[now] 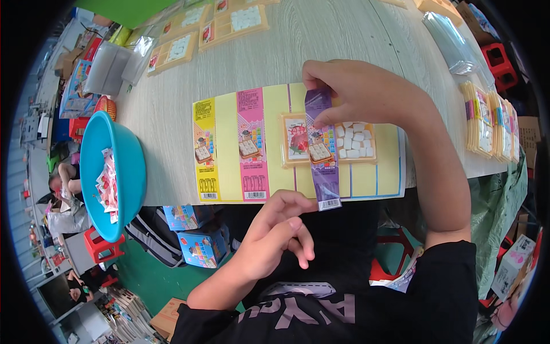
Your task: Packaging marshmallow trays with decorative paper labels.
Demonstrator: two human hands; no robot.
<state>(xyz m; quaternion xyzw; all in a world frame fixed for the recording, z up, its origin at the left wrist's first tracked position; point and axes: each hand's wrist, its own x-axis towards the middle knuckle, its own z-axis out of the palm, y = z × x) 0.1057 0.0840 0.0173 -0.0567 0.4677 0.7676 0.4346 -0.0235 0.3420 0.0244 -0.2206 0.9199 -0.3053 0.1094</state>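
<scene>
Pale wood-grain table (163, 126) fills the middle of my view, its near edge running along the front of a black shirt (366, 309). From my end, I see the right hand (358, 92) closed, thumb and fingers pinching the far end of a purple strip (322, 140). That strip crosses a shallow see-through tray (358, 162), and its near end reaches just past the table's near edge. I have the left hand (269, 232) just in front of that near end, thumb apart from its loosely bent fingers; I can't tell whether the index fingertip touches the strip. Within the tray I make out a packet with a strawberry picture (297, 137) on one side of the strip and white cubes (355, 140) on the other. Beneath lies a yellow sheet (226, 143) along the table's near edge, with a pink strip (252, 143) on it and a yellow strip (206, 146) by its left border. At the table's left edge I see a blue basin (130, 172) holding small red-and-white packets (107, 183). Toward the far left corner are more filled trays (223, 26); by the right edge stand stacked trays (484, 120), with clear plastic sleeves (450, 43) farther back. Below, I spot blue boxes (200, 249) and a red stool (103, 246) on green floor (166, 284).
</scene>
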